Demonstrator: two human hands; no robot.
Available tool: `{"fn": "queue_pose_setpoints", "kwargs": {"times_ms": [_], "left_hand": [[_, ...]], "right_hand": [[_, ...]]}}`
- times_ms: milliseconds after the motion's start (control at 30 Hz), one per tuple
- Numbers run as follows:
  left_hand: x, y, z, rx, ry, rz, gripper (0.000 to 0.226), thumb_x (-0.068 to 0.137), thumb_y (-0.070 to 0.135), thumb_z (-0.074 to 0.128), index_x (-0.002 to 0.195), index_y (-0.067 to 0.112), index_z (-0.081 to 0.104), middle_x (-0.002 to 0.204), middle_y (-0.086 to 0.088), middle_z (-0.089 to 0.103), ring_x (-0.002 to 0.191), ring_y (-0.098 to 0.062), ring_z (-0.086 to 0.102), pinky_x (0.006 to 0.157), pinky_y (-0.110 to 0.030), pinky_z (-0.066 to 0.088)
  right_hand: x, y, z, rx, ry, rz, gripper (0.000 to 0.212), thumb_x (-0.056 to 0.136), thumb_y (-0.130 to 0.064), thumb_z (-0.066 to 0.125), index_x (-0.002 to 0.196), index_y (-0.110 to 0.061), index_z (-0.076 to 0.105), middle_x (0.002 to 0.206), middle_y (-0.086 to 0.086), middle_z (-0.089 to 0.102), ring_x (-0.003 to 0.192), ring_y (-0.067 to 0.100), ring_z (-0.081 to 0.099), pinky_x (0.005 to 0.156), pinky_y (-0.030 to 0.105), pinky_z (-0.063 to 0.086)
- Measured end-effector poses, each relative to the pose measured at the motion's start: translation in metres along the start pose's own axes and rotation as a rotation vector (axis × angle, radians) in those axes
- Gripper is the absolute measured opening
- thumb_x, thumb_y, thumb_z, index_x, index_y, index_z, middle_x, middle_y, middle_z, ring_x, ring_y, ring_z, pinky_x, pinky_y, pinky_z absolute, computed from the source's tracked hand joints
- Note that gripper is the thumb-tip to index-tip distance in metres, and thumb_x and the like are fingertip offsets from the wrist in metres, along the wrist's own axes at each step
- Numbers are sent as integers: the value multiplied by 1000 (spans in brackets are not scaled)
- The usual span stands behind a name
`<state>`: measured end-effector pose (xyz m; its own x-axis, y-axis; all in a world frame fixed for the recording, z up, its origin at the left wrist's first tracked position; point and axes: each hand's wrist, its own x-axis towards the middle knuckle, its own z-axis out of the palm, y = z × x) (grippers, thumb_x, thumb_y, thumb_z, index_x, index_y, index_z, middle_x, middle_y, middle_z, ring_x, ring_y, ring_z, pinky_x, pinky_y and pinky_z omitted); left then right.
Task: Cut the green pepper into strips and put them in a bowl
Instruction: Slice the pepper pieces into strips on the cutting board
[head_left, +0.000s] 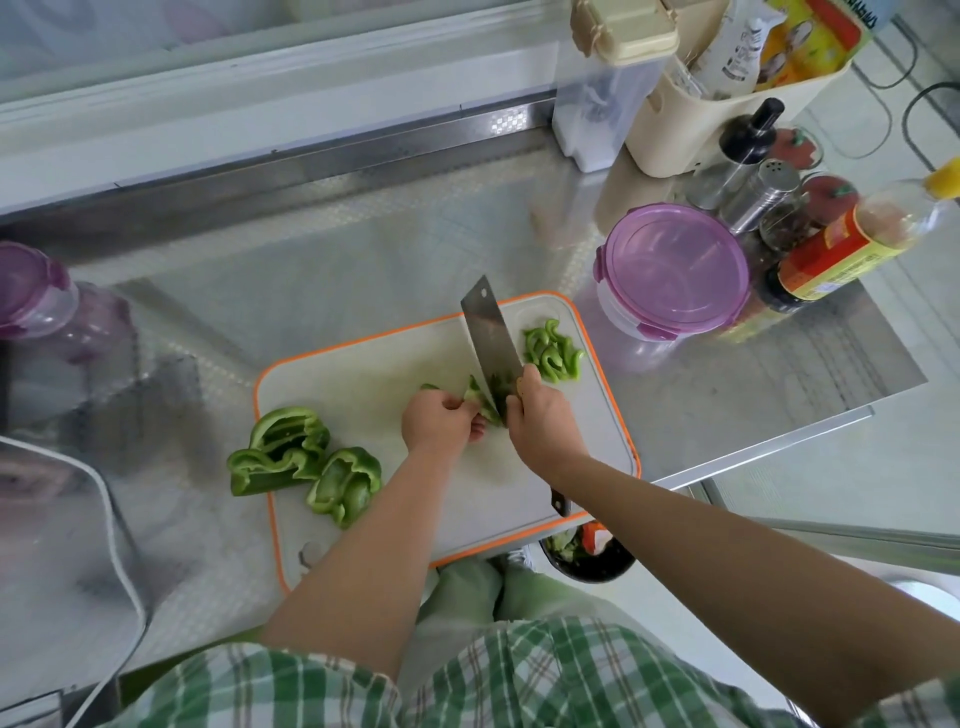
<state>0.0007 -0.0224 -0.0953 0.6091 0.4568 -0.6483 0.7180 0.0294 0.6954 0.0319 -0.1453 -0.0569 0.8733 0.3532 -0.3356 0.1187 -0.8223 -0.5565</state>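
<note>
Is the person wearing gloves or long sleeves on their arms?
No gloves. The left hand and right hand are bare, with no rings, watch or bracelet that I can see. Both forearms are bare too. The short-sleeved shirt is checked green and white with thin darker lines.

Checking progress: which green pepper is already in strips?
The pile of curled strips right of the knife; the two big chunks at the board's left edge are unsliced.
</note>
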Motion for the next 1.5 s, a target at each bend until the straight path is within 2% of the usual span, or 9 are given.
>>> {"fn": "queue_pose_setpoints", "kwargs": {"times_ms": [233, 433, 533, 700, 833, 1067, 1267, 1400, 1500], "left_hand": [[4, -6, 2, -145, 13, -28, 33, 86, 4, 69, 54, 7, 61, 48, -4, 62, 63, -31, 64, 78, -57, 57], [5, -5, 3, -154, 8, -29, 43, 84, 3, 69, 44, 14, 58, 44, -3, 57, 52, -25, 57, 67, -41, 52], [8, -6, 2, -141, 7, -34, 50, 81, 5, 73, 35, 13, 54, 46, -8, 56, 50, -25, 54, 64, -45, 50], [3, 0, 1, -127, 9, -33, 23, 83, 4, 71, 65, -9, 64, 64, -20, 66, 58, -32, 65, 73, -55, 58], [1, 3, -1, -122, -7, -40, 21, 83, 0, 68, 77, -19, 64, 71, -25, 68, 61, -34, 68, 73, -51, 60], [3, 2, 0, -65, -21, -38, 31, 89, 4, 65, 60, -1, 60, 56, -11, 63, 49, -23, 63, 58, -32, 59], [9, -2, 2, -86, -50, -75, 34, 93, 4, 60, 59, 3, 59, 47, -4, 64, 61, -31, 67, 79, -52, 58], [8, -2, 1, -80, -17, -50, 34, 93, 5, 61, 59, 6, 57, 44, 0, 61, 60, -29, 67, 79, -48, 59], [6, -1, 2, -93, 13, -51, 36, 92, 5, 62, 57, 4, 54, 44, -1, 59, 55, -25, 64, 72, -42, 60]], "right_hand": [[-4, 2, -19, -39, -16, -108, 12, 94, -7, 40, 88, -11, 30, 62, 6, 41, 58, 31, 41, 52, 36, 30], [-11, -1, -22, -185, -120, -132, 10, 97, -14, 38, 93, -14, 29, 74, 12, 48, 64, 33, 47, 53, 36, 34], [-15, -4, -20, -205, -131, -124, 9, 97, -13, 37, 93, -14, 29, 75, 11, 48, 64, 32, 47, 53, 35, 34], [-14, -8, -18, -246, -151, -105, 11, 96, -9, 38, 94, -14, 28, 75, 8, 46, 66, 31, 47, 54, 35, 35], [-9, -14, -16, -324, -170, -99, 15, 94, -4, 38, 96, -15, 28, 68, 0, 37, 68, 28, 46, 56, 36, 33], [-5, -19, -1, -413, -116, -90, 38, 93, -2, 35, 131, -8, 33, 101, 10, 57, 84, 34, 57, 62, 36, 34], [3, -8, -4, -87, 5, 52, 9, 97, -11, 38, 104, -6, 38, 85, 17, 56, 78, 39, 55, 59, 36, 34], [2, -8, -15, -42, -4, -81, 11, 95, -9, 41, 91, -11, 31, 72, 14, 49, 66, 36, 50, 54, 40, 35], [-3, -4, -25, -139, -68, -143, 7, 96, -13, 42, 96, -11, 35, 73, 11, 48, 65, 34, 48, 54, 36, 32]]}}
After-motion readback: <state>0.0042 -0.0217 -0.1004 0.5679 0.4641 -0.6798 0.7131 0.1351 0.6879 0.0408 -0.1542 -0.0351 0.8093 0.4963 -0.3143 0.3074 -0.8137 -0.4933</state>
